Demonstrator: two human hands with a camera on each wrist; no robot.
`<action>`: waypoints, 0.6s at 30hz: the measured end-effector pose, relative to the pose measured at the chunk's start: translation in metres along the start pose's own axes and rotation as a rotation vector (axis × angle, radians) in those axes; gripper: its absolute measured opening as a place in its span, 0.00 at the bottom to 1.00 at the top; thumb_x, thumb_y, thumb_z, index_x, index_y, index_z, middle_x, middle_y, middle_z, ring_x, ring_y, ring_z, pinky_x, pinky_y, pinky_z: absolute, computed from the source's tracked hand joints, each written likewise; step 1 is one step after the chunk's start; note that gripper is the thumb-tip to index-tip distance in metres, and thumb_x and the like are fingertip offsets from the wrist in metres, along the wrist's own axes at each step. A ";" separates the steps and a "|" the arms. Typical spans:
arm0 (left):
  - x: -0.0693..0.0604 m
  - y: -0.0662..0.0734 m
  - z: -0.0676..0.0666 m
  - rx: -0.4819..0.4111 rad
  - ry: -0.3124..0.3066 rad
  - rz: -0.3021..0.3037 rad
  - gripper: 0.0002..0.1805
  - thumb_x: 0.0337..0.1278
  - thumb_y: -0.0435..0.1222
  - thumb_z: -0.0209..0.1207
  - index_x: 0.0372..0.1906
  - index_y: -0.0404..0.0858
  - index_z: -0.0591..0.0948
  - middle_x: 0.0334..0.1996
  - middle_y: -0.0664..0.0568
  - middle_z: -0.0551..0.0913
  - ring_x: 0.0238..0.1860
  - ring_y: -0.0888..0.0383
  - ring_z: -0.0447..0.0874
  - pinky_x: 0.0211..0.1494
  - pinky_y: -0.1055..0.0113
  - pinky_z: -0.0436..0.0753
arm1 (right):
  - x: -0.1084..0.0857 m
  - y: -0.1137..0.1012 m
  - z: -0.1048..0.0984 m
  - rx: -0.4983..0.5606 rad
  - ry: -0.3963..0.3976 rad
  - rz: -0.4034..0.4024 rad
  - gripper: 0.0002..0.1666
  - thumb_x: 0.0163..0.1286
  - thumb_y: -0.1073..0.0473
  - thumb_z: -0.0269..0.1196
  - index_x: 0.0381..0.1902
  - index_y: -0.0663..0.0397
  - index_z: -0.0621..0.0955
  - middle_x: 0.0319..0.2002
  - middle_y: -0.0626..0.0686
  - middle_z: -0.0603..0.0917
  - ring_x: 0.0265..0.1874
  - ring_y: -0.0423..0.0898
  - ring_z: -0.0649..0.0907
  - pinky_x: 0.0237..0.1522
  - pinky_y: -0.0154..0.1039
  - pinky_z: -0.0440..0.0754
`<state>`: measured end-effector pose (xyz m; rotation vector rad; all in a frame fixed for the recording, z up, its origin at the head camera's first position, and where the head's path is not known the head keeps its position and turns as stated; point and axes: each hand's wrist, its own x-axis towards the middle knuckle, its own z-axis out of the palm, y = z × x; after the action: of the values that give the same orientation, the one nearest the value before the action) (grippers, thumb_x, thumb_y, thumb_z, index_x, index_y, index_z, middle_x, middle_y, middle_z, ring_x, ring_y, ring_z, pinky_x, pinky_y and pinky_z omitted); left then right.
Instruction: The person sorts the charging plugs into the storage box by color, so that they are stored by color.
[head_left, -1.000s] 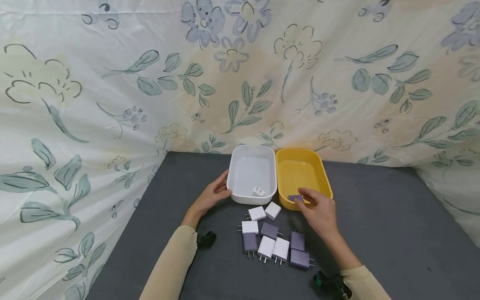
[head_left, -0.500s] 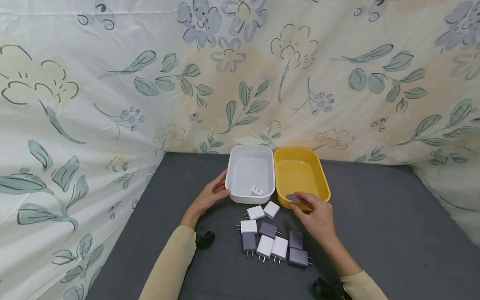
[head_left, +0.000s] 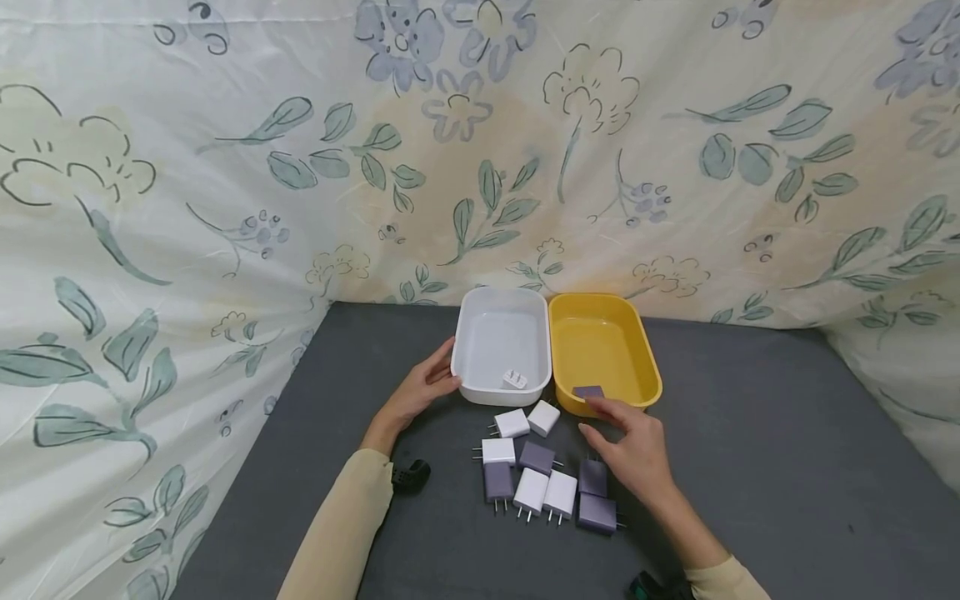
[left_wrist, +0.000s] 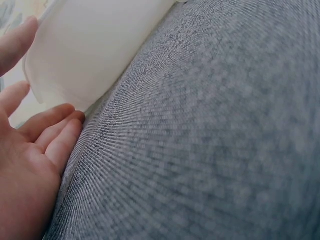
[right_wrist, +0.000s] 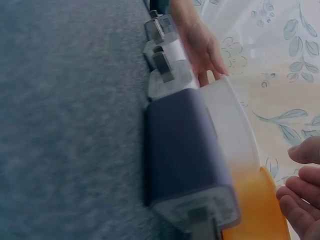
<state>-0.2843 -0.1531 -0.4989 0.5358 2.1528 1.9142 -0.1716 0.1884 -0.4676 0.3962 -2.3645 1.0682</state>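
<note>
My left hand (head_left: pixel 417 392) rests against the left side of a white plastic bin (head_left: pixel 502 333), its fingers fairly straight in the left wrist view. Inside that bin lies one white charger plug (head_left: pixel 513 380). To its right stands a yellow bin (head_left: pixel 603 350), with a purple charger plug (head_left: pixel 587 391) at its front end. My right hand (head_left: pixel 633 450) hovers at the yellow bin's front rim, thumb and fingers apart and holding nothing. In the right wrist view a purple charger plug (right_wrist: pixel 185 155) looms close, below the fingertips (right_wrist: pixel 295 205).
In front of the bins, several white charger plugs (head_left: pixel 531 490) and purple charger plugs (head_left: pixel 597 513) lie grouped on the dark grey cloth (head_left: pixel 750 450), prongs pointing various ways. A floral curtain (head_left: pixel 480 167) hangs behind the bins.
My right hand has let go of the purple charger plug, which now lies in the yellow bin, and has drawn back slightly toward me. The left hand stays at the white bin.
</note>
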 end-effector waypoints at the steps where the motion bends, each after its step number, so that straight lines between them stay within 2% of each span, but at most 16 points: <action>1: 0.000 0.000 0.000 0.002 0.001 0.001 0.42 0.64 0.36 0.61 0.77 0.53 0.54 0.71 0.42 0.67 0.72 0.47 0.66 0.71 0.53 0.69 | -0.001 0.001 0.000 -0.004 -0.001 -0.004 0.23 0.47 0.69 0.76 0.44 0.61 0.86 0.40 0.55 0.89 0.38 0.53 0.88 0.44 0.27 0.81; 6: 0.001 -0.001 -0.001 0.010 0.004 -0.003 0.41 0.64 0.36 0.61 0.77 0.55 0.54 0.71 0.44 0.66 0.72 0.48 0.65 0.72 0.52 0.68 | -0.007 0.003 0.000 -0.015 -0.018 -0.014 0.23 0.45 0.68 0.78 0.43 0.59 0.86 0.39 0.53 0.89 0.36 0.51 0.88 0.42 0.27 0.83; 11: 0.001 -0.001 -0.001 0.001 -0.004 0.000 0.41 0.64 0.36 0.61 0.77 0.55 0.54 0.71 0.45 0.67 0.72 0.49 0.66 0.71 0.51 0.68 | -0.013 0.001 -0.003 -0.029 -0.068 -0.020 0.24 0.44 0.64 0.79 0.43 0.54 0.87 0.40 0.48 0.89 0.38 0.46 0.88 0.43 0.18 0.79; 13: -0.001 0.007 -0.001 -0.012 -0.014 -0.008 0.42 0.64 0.35 0.61 0.77 0.53 0.54 0.72 0.44 0.66 0.72 0.47 0.65 0.71 0.50 0.67 | -0.015 0.000 -0.004 -0.035 -0.102 -0.016 0.24 0.44 0.63 0.79 0.43 0.53 0.87 0.40 0.48 0.89 0.39 0.45 0.88 0.43 0.22 0.81; 18: -0.008 0.025 0.002 -0.032 -0.031 -0.035 0.43 0.64 0.32 0.59 0.78 0.44 0.51 0.72 0.40 0.64 0.73 0.44 0.63 0.72 0.49 0.65 | -0.021 0.001 -0.006 -0.044 -0.219 0.005 0.26 0.45 0.62 0.79 0.46 0.54 0.86 0.43 0.48 0.89 0.40 0.45 0.88 0.41 0.44 0.87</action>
<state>-0.2730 -0.1521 -0.4751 0.5143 2.0955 1.9057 -0.1531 0.1948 -0.4768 0.5147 -2.5761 1.0185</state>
